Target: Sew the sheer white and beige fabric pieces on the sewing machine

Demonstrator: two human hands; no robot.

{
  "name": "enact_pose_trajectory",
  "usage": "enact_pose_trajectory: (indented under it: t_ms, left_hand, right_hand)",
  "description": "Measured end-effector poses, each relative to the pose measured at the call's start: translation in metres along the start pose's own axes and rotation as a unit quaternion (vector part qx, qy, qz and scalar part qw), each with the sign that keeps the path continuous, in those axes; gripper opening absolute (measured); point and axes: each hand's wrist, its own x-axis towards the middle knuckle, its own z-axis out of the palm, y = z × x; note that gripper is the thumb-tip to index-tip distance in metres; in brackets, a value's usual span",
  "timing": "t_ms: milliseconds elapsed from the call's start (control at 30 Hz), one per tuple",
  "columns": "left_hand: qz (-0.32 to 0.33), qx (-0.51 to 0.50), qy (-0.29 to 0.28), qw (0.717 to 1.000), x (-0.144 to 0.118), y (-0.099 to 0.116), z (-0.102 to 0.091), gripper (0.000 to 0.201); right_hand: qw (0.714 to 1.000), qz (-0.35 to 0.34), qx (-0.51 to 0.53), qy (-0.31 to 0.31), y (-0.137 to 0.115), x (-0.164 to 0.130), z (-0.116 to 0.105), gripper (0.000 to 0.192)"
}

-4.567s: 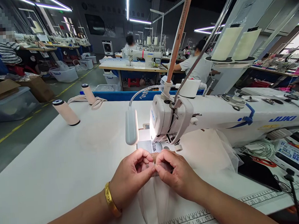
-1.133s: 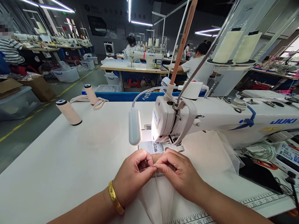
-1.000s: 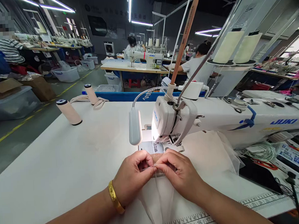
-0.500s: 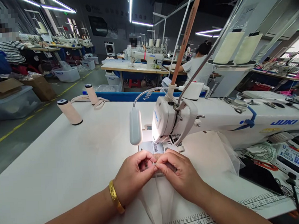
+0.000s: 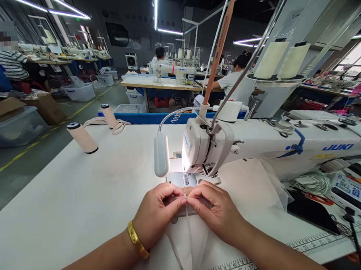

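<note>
Just in front of the sewing machine's needle area, my two hands meet over pale sheer fabric. My left hand, with a gold bangle at the wrist, pinches the fabric between thumb and forefinger. My right hand pinches the same fabric, its fingertips almost touching the left ones. Below the hands the fabric hangs toward the table's front edge in narrow folds. The metal needle plate and presser foot are lit just beyond my fingers; the fabric is not under the foot as far as I can see.
A lamp on a bent neck stands left of the machine head. Two peach thread cones and a fabric strip lie at the back left. A printed ruler runs along the front edge. A black phone-like slab lies right.
My left hand's fingers have shifted slightly, and both hands still pinch the fabric. The whole view has moved a little, so the machine sits slightly farther left.
</note>
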Motion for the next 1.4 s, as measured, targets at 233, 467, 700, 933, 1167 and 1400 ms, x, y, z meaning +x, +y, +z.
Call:
enact_pose_trajectory:
  t_ms: [233, 467, 700, 933, 1167, 1400]
  left_hand:
    - [0.037, 0.012, -0.013, 0.999, 0.0001, -0.0015, -0.0011, 0.027]
    - [0.044, -0.01, -0.017, 0.999, 0.0019, -0.001, -0.0027, 0.026]
    - [0.036, -0.004, -0.028, 0.999, 0.0016, 0.0003, -0.0029, 0.029]
    - [0.034, 0.011, -0.034, 0.999, 0.0008, 0.0016, -0.0031, 0.031]
    - [0.013, -0.005, -0.032, 0.999, -0.0011, 0.0024, -0.0012, 0.033]
    - [-0.003, -0.01, -0.037, 0.999, -0.001, 0.0078, 0.0016, 0.03]
  right_hand:
    - [0.998, 0.052, 0.008, -0.027, -0.0011, -0.0011, 0.0003, 0.007]
    - [0.994, 0.091, 0.023, -0.05, -0.0022, 0.0012, -0.003, 0.014]
    - [0.993, 0.084, 0.068, -0.045, -0.0013, 0.0022, -0.0021, 0.01]
    - [0.99, 0.104, 0.083, -0.045, -0.0004, 0.0043, -0.0019, 0.011]
    - [0.993, 0.088, 0.074, -0.032, -0.0014, 0.004, -0.0024, 0.016]
    - [0.995, 0.072, 0.058, -0.023, -0.0009, 0.0028, -0.0016, 0.015]
